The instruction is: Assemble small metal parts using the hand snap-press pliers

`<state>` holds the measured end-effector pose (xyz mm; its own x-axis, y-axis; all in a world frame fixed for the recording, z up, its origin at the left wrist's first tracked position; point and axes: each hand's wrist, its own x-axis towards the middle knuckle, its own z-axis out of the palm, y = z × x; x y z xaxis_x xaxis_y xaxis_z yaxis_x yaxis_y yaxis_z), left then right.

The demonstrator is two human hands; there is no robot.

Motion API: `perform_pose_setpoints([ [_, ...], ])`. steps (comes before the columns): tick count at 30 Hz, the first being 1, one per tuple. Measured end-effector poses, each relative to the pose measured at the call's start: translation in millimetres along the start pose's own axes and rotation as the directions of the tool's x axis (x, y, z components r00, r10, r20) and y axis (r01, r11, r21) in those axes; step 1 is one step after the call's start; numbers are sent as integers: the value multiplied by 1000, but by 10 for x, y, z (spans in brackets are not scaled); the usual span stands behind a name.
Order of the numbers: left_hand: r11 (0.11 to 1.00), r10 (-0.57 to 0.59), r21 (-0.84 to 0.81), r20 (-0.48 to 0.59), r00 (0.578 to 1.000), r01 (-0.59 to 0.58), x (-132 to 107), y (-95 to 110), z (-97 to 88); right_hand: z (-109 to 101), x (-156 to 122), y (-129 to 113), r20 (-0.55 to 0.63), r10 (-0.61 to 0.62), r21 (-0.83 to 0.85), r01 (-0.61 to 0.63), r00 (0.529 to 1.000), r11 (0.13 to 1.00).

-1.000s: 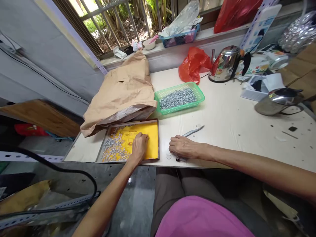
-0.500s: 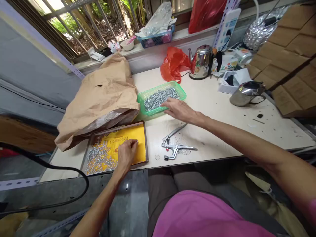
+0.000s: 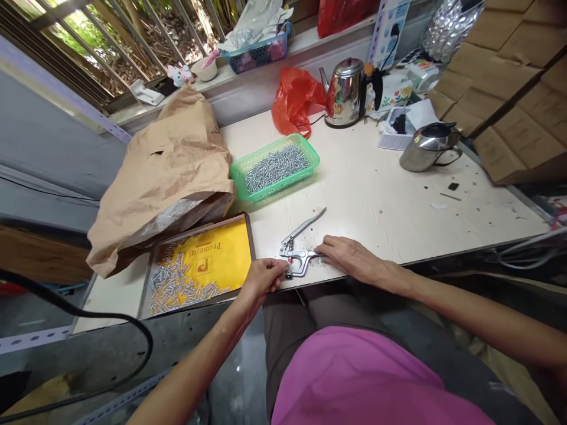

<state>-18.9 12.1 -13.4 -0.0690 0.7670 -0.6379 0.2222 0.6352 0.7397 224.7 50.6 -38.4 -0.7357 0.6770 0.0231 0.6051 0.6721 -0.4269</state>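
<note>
- Left hand (image 3: 266, 276): swept off the yellow-lined tray (image 3: 250, 237) since half a second ago, now right at the nose of the pliers (image 3: 303, 254). Thumb and finger pinched tight together; cannot tell whether anything sits between.
- Right hand (image 3: 354, 258): away from over the green basket (image 3: 315, 159), now down on the pliers' lower handle. Fingers half bent over the grip; cannot tell how firmly closed.
- On to the pliers: flat on the table (image 3: 363, 183) near its front edge, just right of the tray. Silvery metal, C-shaped frame, dark coil spring at the pivot, touch of red by the nose, slim upper handle spread wide from the lower.
- Now for the lettering: upside down on the yellow lining (image 3: 233, 251), close to "Pr comfort", with a mark after "Pr" too small to tell; square logo alongside.
- Over the left of that lining, slim shiny metal pieces (image 3: 170, 284), loosely heaped.
- Behind, lattice-sided green plastic, loaded with more small silvery pieces (image 3: 279, 168).
- Left of that, a creased brown paper bag (image 3: 163, 156), slumped, dark slit on top.
- Further back, a mirror-bright kettle (image 3: 348, 91), coloured sticker too small to read.
</note>
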Motion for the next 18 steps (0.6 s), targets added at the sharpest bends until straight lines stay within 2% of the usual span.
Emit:
perform_pose_setpoints([
  [5, 997, -27, 66, 0, 1000, 27, 28, 11, 25, 8, 19, -6, 12, -5, -35, 5, 1000, 999],
  [14, 973, -202, 129, 79, 976, 191, 136, 88, -48, -58, 8, -70, 32, 29, -52, -27, 999, 998],
  [18, 967, -213, 165, 121, 970, 192, 157, 133, -74, -54, 7, -69, 21, 34, -68, -32, 999, 997],
])
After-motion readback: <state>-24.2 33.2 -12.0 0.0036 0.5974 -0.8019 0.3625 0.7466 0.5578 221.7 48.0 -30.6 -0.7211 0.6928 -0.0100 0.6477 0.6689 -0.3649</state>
